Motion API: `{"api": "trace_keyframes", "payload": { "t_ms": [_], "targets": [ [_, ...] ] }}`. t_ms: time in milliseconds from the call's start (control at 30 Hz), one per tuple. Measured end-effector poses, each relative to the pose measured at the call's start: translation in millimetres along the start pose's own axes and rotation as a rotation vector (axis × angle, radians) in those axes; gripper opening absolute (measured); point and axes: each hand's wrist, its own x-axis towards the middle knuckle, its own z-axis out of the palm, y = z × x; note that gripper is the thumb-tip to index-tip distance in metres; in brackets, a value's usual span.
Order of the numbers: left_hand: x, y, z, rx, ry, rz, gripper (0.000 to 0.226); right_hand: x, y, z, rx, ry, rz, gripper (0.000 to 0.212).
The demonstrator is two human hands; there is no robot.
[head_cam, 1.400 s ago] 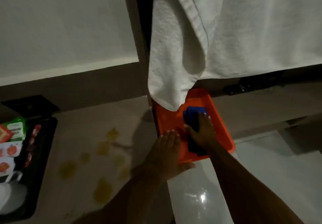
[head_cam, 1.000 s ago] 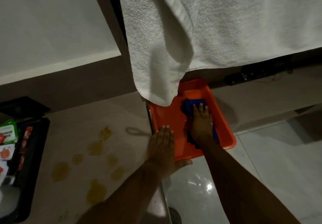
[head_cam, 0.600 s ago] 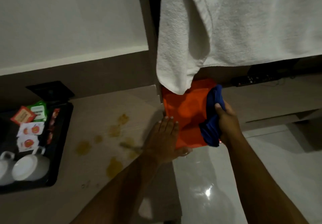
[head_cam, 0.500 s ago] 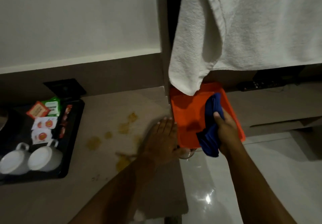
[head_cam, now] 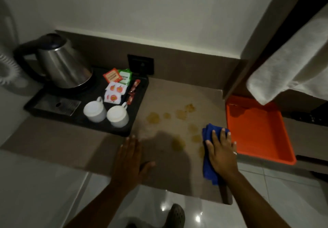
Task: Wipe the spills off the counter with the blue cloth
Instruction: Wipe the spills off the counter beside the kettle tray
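Several yellow-brown spills (head_cam: 178, 143) dot the beige counter (head_cam: 177, 93) between the black tray and the orange tray. The blue cloth (head_cam: 208, 169) lies on the counter's right side at the edge of the spills. My right hand (head_cam: 221, 152) presses flat on top of the cloth, fingers spread. My left hand (head_cam: 128, 158) rests flat on the bare counter to the left of the spills, fingers apart, holding nothing.
An orange tray (head_cam: 257, 130) sits just right of the counter, under a hanging white towel (head_cam: 291, 68). At the back left a black tray (head_cam: 58, 110) carries a steel kettle (head_cam: 62, 62), two white cups (head_cam: 106, 114) and tea sachets (head_cam: 117, 84). The counter's front edge drops to a tiled floor.
My right hand lifted the blue cloth out of the orange tray and carried it left onto the counter. My left hand slid left along the counter. The view swung left.
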Motion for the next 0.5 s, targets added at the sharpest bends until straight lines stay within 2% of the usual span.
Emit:
{"api": "trace_keyframes", "payload": {
  "t_ms": [167, 233, 367, 433, 500],
  "targets": [
    [-6, -50, -3, 0.031, 0.055, -0.294, 0.104, 12, -31, 17, -0.074, 0.026, 0.125, 0.058],
    [-1, -62, -4, 0.056, 0.074, -0.344, 0.102, 7, -49, 24, -0.081, 0.012, 0.039, 0.057],
    [11, -92, -10, 0.043, 0.116, -0.414, 0.093, -25, -30, 25, -0.13, -0.105, -0.316, 0.058],
    [10, -111, -14, 0.042, 0.154, -0.466, 0.091, -30, -2, 13, -0.141, -0.117, -0.337, 0.058],
    [8, -127, -16, 0.04, 0.176, -0.488, 0.091, -21, 9, 6, -0.136, -0.075, -0.224, 0.057]
  ]
}}
